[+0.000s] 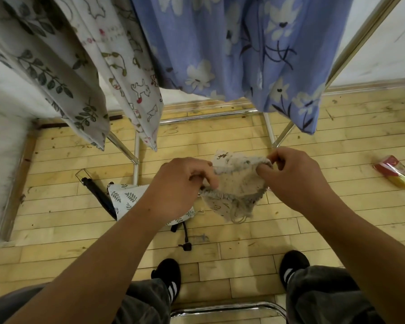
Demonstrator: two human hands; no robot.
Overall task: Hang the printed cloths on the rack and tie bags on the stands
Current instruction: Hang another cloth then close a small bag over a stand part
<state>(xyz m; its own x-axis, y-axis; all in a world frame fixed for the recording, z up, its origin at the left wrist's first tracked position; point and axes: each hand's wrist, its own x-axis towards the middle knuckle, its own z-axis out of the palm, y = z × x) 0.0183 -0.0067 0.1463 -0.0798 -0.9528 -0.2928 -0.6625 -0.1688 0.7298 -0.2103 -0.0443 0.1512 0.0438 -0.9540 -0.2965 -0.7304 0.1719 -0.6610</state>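
Head camera looks down on your two hands, which meet over the wooden floor (220, 244) in front of the rack (208, 116). You hold a small bag (234, 185) of pale, speckled fabric between them, in the air at the middle of the view. Your left hand (185, 183) has its fingers curled and pinches the bag's lower left edge. Your right hand (295, 178) grips the gathered upper right edge between thumb and bent fingers. A loop of cord (237, 218) dangles from the bottom of the bag.

Three cloths hang on the rack above. A leaf-print cloth (45, 66) is on the left, an animal-print cloth (126, 66) is just beside it, and a blue flowered cloth (255, 43) is on the right. Their lower corners hang clear of the floor.

On the floor, partly hidden under your left wrist, lies a leaf-print bag (126, 199) with a dark rod (98, 195) at its left side (what the rod belongs to, you cannot tell from here). A red and yellow packet (395, 175) lies on the boards far to the right, well apart from everything else. Your black shoes (168, 281) with white stripes stand at the bottom, and a chrome bar (227, 309) curves between your knees.
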